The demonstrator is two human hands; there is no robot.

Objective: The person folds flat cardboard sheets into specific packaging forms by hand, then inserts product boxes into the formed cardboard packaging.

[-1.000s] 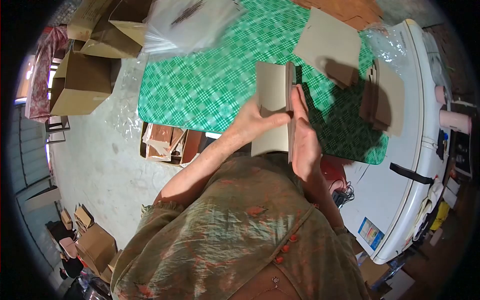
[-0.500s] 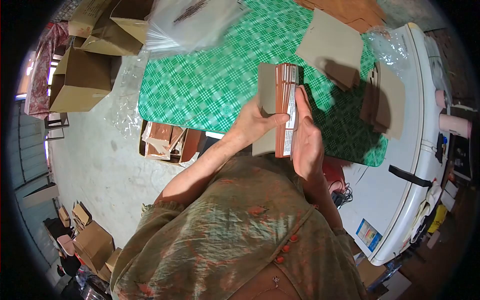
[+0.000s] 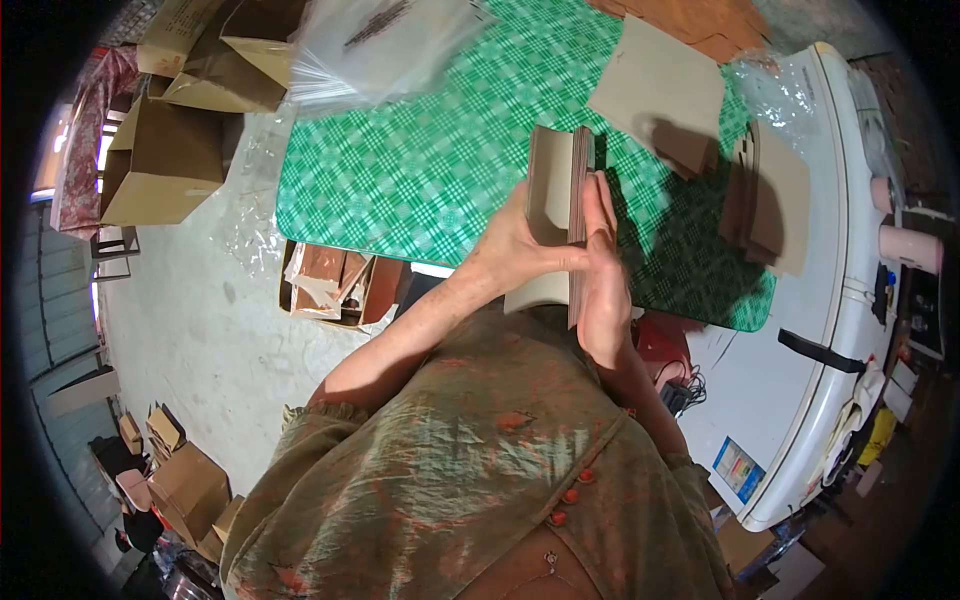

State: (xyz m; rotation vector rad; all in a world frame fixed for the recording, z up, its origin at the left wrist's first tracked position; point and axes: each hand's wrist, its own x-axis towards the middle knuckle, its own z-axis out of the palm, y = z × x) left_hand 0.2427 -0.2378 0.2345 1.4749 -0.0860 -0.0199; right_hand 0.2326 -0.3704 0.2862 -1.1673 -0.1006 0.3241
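Note:
Between my hands a stack of cards [image 3: 556, 190] is held over the near edge of the green checked table, bent open so that a plain beige face and thin brown edges show. My left hand [image 3: 515, 245] grips it from the left, thumb stretched across the beige face. On the right side, my right hand [image 3: 604, 285] presses its palm and fingers along the stack's edge. The fingers of my left hand behind the stack are hidden.
The green table [image 3: 380, 190] carries clear plastic bags [image 3: 385, 50], beige sheets [image 3: 665, 85] and another beige stack [image 3: 780, 195]. Below its edge stands a box of wrapped brown pieces [image 3: 325, 280]. Cardboard boxes [image 3: 165, 160] stand left, a white appliance [image 3: 790, 400] right.
The fanned brown edges and white labels have turned out of view, and the beige face now shows wider. My left thumb has moved right, close to my right hand.

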